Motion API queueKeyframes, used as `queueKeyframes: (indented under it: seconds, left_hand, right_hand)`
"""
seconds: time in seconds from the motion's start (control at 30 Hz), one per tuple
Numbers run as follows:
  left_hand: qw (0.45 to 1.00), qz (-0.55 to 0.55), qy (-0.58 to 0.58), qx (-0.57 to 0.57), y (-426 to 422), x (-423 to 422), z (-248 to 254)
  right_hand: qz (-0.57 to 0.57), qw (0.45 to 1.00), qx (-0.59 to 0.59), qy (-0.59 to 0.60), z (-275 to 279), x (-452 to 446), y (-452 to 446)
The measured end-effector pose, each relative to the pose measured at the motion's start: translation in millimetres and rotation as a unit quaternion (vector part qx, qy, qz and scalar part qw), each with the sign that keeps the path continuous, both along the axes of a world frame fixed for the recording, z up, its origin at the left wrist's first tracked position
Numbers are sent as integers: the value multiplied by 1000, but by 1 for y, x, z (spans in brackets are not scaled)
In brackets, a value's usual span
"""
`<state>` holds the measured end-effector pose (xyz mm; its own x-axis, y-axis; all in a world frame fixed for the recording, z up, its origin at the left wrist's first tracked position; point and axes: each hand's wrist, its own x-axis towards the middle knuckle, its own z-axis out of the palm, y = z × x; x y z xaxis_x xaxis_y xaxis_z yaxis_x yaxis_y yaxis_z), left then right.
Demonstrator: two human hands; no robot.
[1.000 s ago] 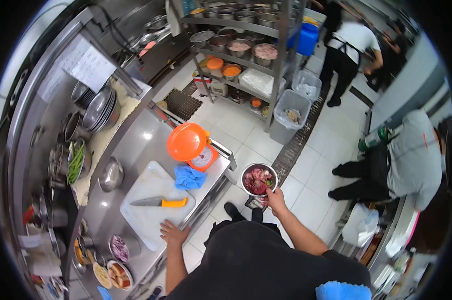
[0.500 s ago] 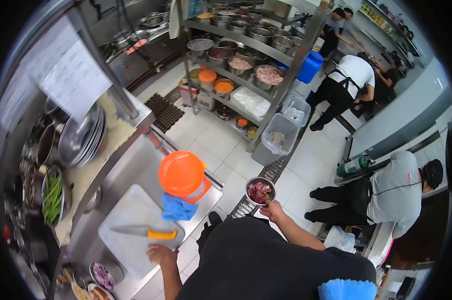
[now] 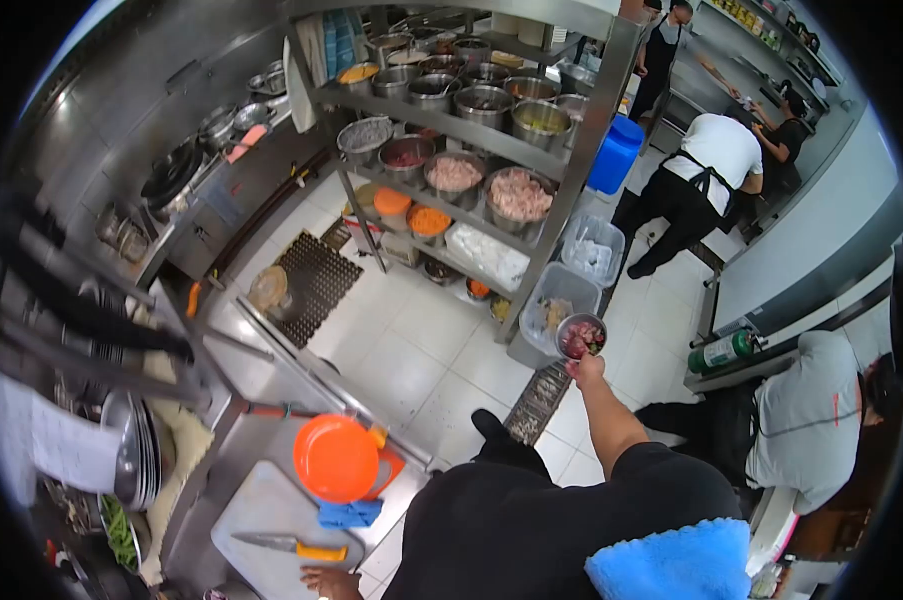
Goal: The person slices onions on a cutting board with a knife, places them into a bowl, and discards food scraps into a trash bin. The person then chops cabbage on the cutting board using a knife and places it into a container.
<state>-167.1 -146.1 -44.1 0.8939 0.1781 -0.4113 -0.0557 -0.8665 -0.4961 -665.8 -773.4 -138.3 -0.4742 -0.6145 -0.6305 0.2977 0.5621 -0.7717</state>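
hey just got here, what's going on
A person in black holds a metal bowl of meat out by the grey bins, in the right-hand grip. The left-hand grip is down at the near edge of the cutting board, by a yellow-handled knife lying there. Two co-workers are bent over nearby.

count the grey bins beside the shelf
2: the near bin, its edge partly covered by the bowl, and the far bin just behind it. More may be hidden behind the shelf.
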Motion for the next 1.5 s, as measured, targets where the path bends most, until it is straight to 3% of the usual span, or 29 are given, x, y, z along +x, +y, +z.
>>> queueKeyframes:
  seconds: [0.03,0.07,0.13,0.17,0.2,0.33,0.5,0.77,0.87,0.93,1.0,1.07,1.1,1.13,1.3,1.4,1.43,1.47,1.5]
  left_hand:
    - [996,-55,-39,59,-34,-27,39]
    - [915,-346,-100,182,3,-32,11]
    - [816,-480,-283,153,28,-29,-9]
    - [882,-353,-299,89,11,-48,-1]
    - [911,-289,-292,35,0,-59,5]
    - [954,-259,-115,-98,-37,-80,10]
    - [956,-249,-9,-155,-61,-90,17]
    - [948,-242,65,-196,-94,-94,22]
    - [945,-236,79,-213,-100,-101,26]
    - [944,-231,83,-218,-94,-114,33]
    - [940,-236,93,-229,-84,-126,39]
    - [931,-252,102,-244,-74,-135,40]
    - [926,-264,103,-248,-68,-140,42]
    - [920,-282,106,-251,-58,-145,42]
    - [870,-413,94,-252,-27,-159,44]
    - [937,-210,67,-270,-36,-181,48]
    - [922,-261,76,-277,-35,-181,37]
    - [903,-312,84,-283,-34,-179,28]
    - [882,-362,90,-288,-33,-178,19]
  right_hand:
    - [-7,999,-2,41,-6,-5,-25]
    - [5,995,7,101,8,-5,-43]
    - [121,931,44,342,-12,-21,-94]
    - [175,871,59,456,-21,-32,-118]
    - [166,885,78,428,-29,-40,-136]
    - [174,844,83,501,-17,-42,-179]
    - [157,834,38,527,-20,-59,-218]
    - [157,839,15,521,-1,-75,-237]
    - [102,860,-43,498,-32,-77,-231]
    - [48,845,-94,524,-79,-71,-221]
    - [131,850,5,510,-101,-62,-194]
    - [212,804,85,550,-117,-51,-161]
    - [307,815,166,463,-141,-57,-156]
    - [405,758,210,466,-113,-48,-148]
    - [336,802,169,464,-118,-45,-152]
    - [274,847,93,446,-121,-49,-164]
    - [245,862,64,439,-104,-45,-168]
    - [238,835,82,488,-87,-39,-164]
    - [326,800,117,490,-93,-46,-165]
